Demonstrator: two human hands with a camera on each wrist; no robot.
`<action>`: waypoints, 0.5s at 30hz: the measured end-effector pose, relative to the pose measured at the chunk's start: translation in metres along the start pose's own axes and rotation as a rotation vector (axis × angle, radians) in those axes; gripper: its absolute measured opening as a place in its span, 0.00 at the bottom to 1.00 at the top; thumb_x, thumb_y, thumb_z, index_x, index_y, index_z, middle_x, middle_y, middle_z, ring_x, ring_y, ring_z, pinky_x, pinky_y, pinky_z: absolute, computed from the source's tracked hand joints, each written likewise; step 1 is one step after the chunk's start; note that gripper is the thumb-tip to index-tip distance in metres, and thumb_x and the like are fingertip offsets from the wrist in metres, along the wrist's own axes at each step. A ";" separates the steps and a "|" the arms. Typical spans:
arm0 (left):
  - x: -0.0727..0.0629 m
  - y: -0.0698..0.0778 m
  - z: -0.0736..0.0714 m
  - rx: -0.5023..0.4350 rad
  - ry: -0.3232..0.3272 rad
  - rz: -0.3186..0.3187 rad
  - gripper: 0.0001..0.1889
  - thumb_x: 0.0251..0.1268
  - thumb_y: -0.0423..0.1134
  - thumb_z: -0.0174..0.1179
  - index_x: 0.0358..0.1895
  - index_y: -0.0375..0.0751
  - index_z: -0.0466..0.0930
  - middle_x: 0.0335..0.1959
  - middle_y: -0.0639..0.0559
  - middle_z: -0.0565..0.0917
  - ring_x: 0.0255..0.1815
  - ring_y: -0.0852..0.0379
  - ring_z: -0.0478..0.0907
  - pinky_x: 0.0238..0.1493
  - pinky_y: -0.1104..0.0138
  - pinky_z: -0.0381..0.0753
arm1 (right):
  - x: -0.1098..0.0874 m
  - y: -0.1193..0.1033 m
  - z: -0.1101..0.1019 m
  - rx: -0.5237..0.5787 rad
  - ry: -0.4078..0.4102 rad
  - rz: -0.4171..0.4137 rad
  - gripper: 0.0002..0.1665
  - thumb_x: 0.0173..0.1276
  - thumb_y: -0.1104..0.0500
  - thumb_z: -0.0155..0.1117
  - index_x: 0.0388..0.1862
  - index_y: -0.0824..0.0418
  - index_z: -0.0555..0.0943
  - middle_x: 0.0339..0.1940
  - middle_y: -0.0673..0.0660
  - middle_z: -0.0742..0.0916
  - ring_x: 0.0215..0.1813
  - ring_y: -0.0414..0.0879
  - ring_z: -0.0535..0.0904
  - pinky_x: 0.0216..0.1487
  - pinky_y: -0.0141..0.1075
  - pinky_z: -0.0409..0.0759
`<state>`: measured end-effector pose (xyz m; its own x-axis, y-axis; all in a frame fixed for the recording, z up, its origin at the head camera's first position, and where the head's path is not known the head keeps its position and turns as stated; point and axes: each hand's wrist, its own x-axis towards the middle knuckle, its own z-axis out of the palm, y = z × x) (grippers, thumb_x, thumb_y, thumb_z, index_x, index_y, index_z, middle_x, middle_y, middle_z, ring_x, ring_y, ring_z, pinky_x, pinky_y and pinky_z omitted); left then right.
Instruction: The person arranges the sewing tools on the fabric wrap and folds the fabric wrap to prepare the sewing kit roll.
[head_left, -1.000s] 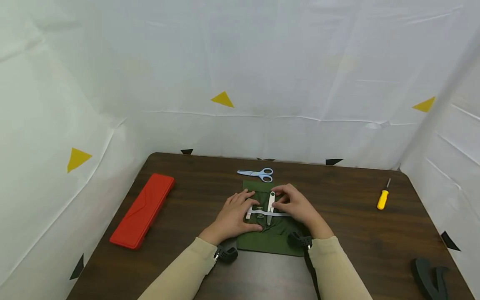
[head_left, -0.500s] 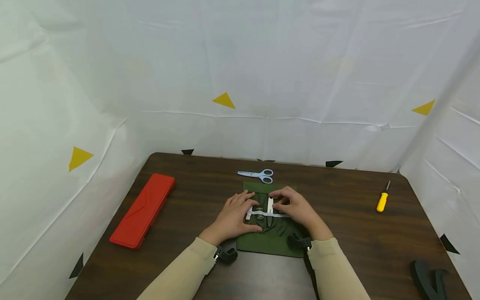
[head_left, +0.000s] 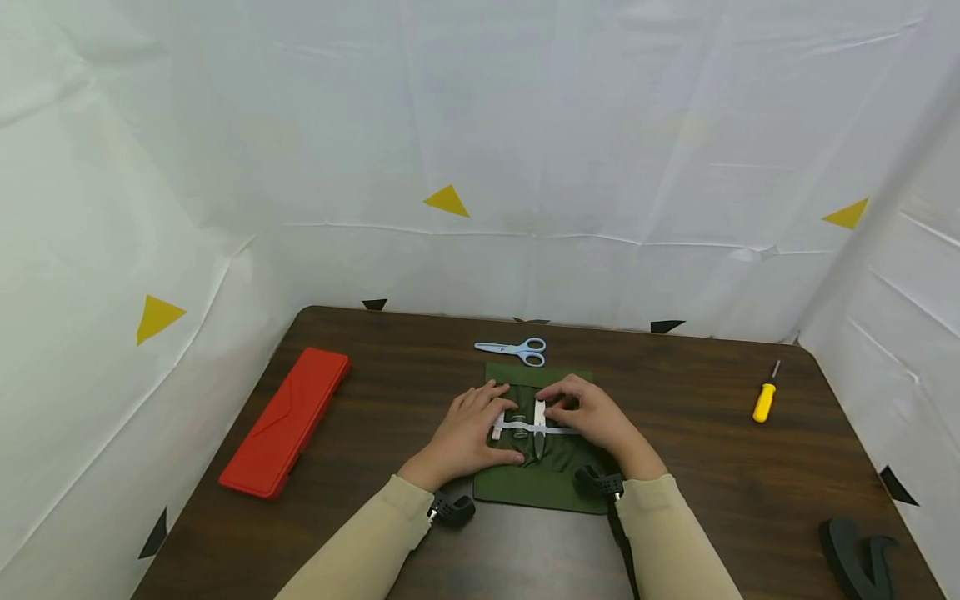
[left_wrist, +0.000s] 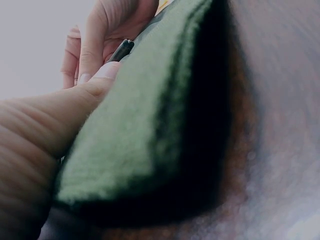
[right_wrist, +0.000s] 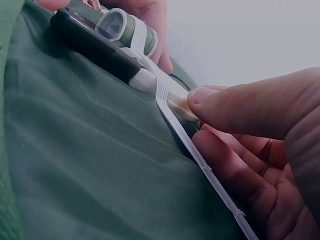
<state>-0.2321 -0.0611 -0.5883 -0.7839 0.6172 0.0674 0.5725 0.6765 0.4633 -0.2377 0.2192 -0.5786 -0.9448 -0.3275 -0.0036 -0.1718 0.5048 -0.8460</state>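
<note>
A green fabric sewing pouch lies unfolded on the table. Across it runs a white elastic band. My right hand pinches the white end of a slim white-and-black tool between thumb and fingers; the tool passes under the band, its dark end toward me. Beside it the band also crosses a spool of green thread. A small white item sits left of the spool, partly hidden. My left hand rests spread on the pouch's left side, its thumb on the green fabric.
Light-blue scissors lie just beyond the pouch. A red case is at the table's left. To the right are a yellow-handled screwdriver and a dark curved object near the front. White sheeting surrounds the table.
The tool has slid toward me under the elastic band, its dark end now farther past it. My right hand has followed slightly. My left hand has stayed put.
</note>
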 end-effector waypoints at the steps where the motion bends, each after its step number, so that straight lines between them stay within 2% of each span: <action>1: 0.000 0.000 0.000 -0.001 -0.002 -0.002 0.43 0.64 0.71 0.72 0.77 0.55 0.73 0.88 0.50 0.63 0.93 0.46 0.51 0.90 0.40 0.51 | 0.000 0.000 0.000 0.001 0.000 -0.001 0.16 0.78 0.59 0.73 0.61 0.53 0.90 0.54 0.56 0.87 0.50 0.46 0.85 0.52 0.39 0.85; 6: 0.000 0.001 0.000 -0.005 0.002 0.002 0.42 0.64 0.70 0.73 0.77 0.55 0.74 0.88 0.49 0.64 0.92 0.45 0.51 0.90 0.41 0.52 | 0.000 0.001 -0.001 0.053 0.005 0.013 0.15 0.78 0.58 0.73 0.61 0.55 0.89 0.56 0.58 0.87 0.50 0.48 0.86 0.50 0.37 0.87; 10: 0.000 0.000 0.000 -0.006 0.008 0.007 0.41 0.64 0.70 0.73 0.76 0.56 0.74 0.88 0.50 0.64 0.92 0.45 0.51 0.90 0.41 0.52 | 0.000 0.004 -0.002 0.167 0.017 0.057 0.14 0.79 0.58 0.71 0.60 0.58 0.87 0.57 0.62 0.89 0.48 0.51 0.86 0.46 0.37 0.90; 15: 0.001 -0.002 0.000 0.005 0.009 0.017 0.41 0.64 0.71 0.73 0.76 0.57 0.75 0.88 0.50 0.64 0.92 0.45 0.52 0.90 0.40 0.52 | 0.001 0.009 -0.004 0.324 0.059 0.089 0.16 0.83 0.57 0.66 0.63 0.62 0.84 0.52 0.65 0.87 0.47 0.50 0.86 0.44 0.39 0.92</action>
<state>-0.2339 -0.0619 -0.5892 -0.7758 0.6255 0.0830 0.5872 0.6676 0.4576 -0.2414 0.2262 -0.5839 -0.9683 -0.2418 -0.0620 0.0007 0.2457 -0.9694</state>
